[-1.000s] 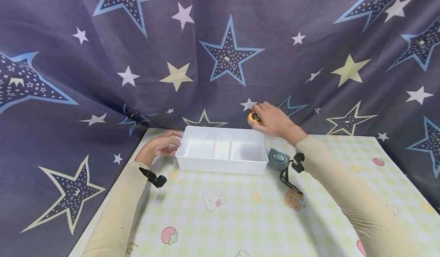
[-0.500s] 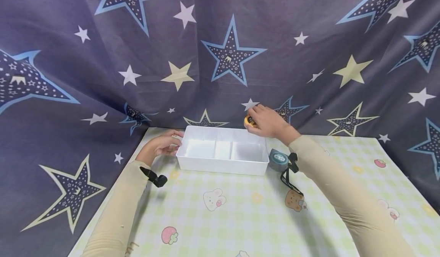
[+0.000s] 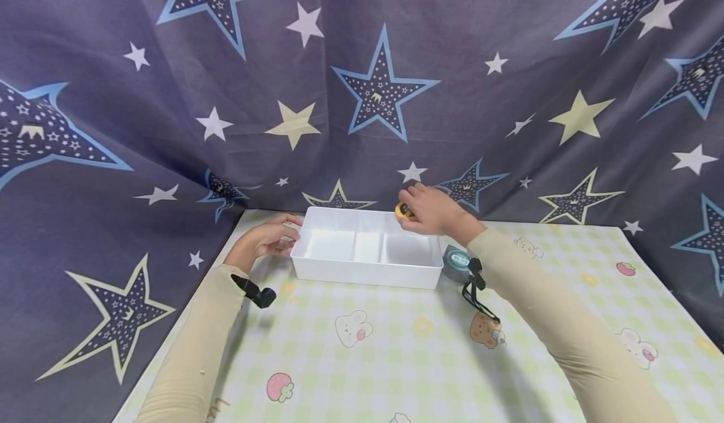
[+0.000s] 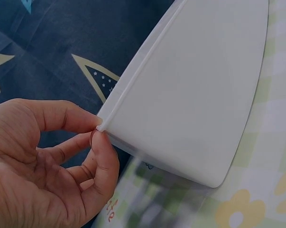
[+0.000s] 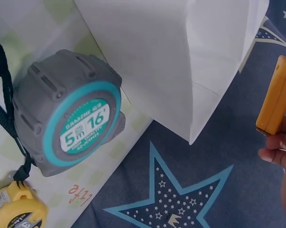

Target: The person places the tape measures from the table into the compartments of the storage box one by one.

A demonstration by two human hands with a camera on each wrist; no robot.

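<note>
A white plastic box (image 3: 366, 273) with dividers stands at the back of the table. My left hand (image 3: 270, 237) pinches its left end; the left wrist view shows thumb and forefinger at a rim corner of the box (image 4: 180, 95). My right hand (image 3: 432, 212) holds a small yellow-orange tape measure (image 3: 402, 211) above the box's back right rim. In the right wrist view, the held tape measure (image 5: 275, 97) appears edge-on, with fingers partly cut off by the frame. A grey and teal tape measure (image 3: 455, 261) with a black strap sits beside the box's right end.
Another yellow tape measure (image 5: 20, 209) lies near the grey one in the right wrist view; the right arm seems to hide it in the head view. A checkered cloth (image 3: 396, 360) covers the table. Behind it hangs a dark star-patterned curtain (image 3: 362, 159).
My right hand has moved left and down with the yellow-orange tape measure, to over the box's back right rim. My left hand stays at the box's left end.
</note>
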